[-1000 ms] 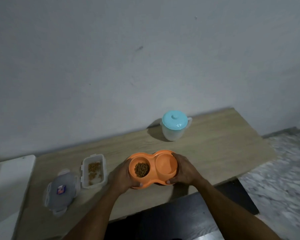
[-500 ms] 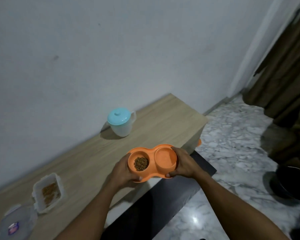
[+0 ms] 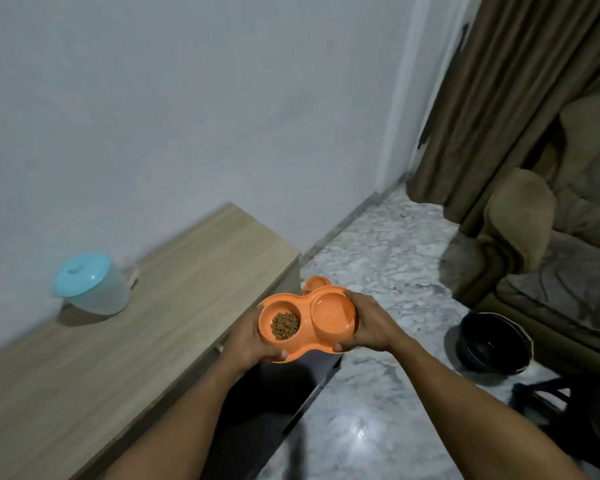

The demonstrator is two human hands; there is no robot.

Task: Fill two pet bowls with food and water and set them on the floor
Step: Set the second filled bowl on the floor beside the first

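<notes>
An orange double pet bowl [image 3: 307, 308] is held in the air beyond the right end of the wooden table [image 3: 146, 327]. Its left cup holds brown kibble [image 3: 284, 325]; its right cup [image 3: 333, 311] looks glossy, and whether it holds water I cannot tell. My left hand [image 3: 246, 336] grips the bowl's left end, thumb on the rim. My right hand [image 3: 371, 323] grips the right end. A second orange piece [image 3: 317, 282] peeks out behind the bowl, low by the table's corner.
A clear jug with a light blue lid [image 3: 90, 285] stands on the table near the wall. Marble floor [image 3: 378, 258] spreads to the right. A black round bowl [image 3: 492, 341] sits on the floor by a brown sofa [image 3: 551, 237] and curtain [image 3: 492, 98].
Both hands have carried the orange bowl off the table and to the right, out over the floor. The view has swung right; the food container has left the frame.
</notes>
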